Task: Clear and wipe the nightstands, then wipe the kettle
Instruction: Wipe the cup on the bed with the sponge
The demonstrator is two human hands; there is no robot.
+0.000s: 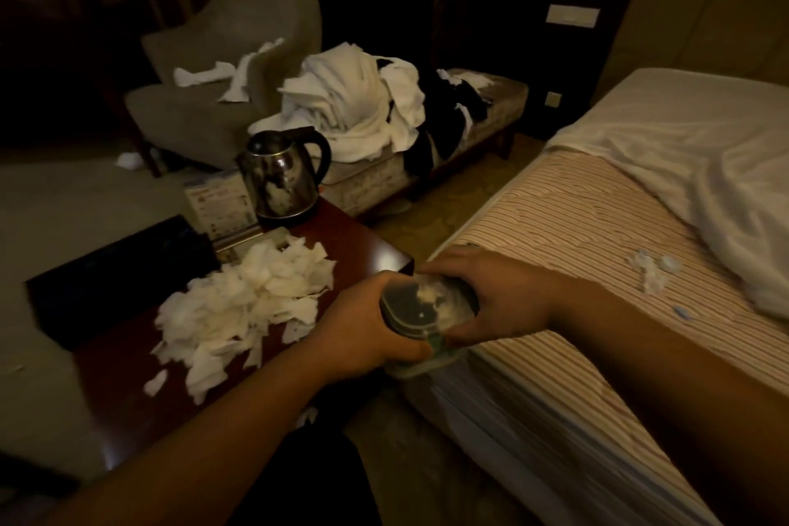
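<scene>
Now a small container (427,314) is gripped by both the left hand (363,327) and the right hand (497,295), just beside the nightstand (341,239).

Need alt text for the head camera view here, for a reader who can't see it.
Both hands, left hand and right hand, hold a small clear container between a dark wooden nightstand and a stripped bed. The nightstand carries a pile of white tissue scraps and a steel kettle.

L hand (363,325) curled, gripping | R hand (499,299) fingers clamped | both arms fwd
</scene>
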